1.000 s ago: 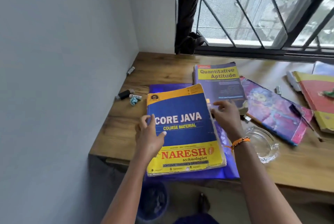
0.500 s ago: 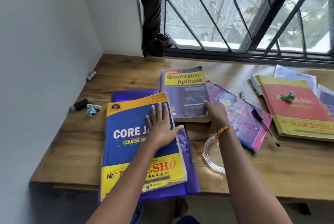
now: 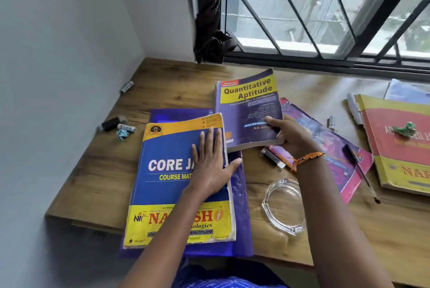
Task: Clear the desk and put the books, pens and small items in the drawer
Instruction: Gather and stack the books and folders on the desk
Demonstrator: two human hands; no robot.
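Fig.: desk scene, head cam, as I see it from my remote station; positions given rel. to the Core Java book (image 3: 176, 180). L hand (image 3: 210, 166) lies flat on that book's blue cover, fingers straight and together, thumb spread out past the R edge, pressing down, gripping nothing. Core Java book sits on a purple folder (image 3: 242, 213), both overhanging the near edge of the wooden desk (image 3: 97, 171). R hand (image 3: 292, 136), orange thread band at the wrist, is just R of and beyond the book; thumb on top, fingers curled under the near R corner of the Quantitative Aptitude book (image 3: 250, 111), holding it w/ that corner tilted up off the desk. Its near L corner overlaps the far R corner of the Core Java book. Under and R of the hand: a pink-purple notebook (image 3: 335, 148), w/ a dark pen (image 3: 359, 166) lying across its R part. Small lighter-like item (image 3: 272, 158) just R of the Core Java book. Clear glass ashtray (image 3: 282, 206) near R. Far R: red-yellow book (image 3: 400, 148) w/ a small green object (image 3: 404, 127) on top. L of the Core Java book, near the wall: black small item (image 3: 110, 124), white tube (image 3: 126, 127), crumpled blue wrapper (image 3: 122, 134).
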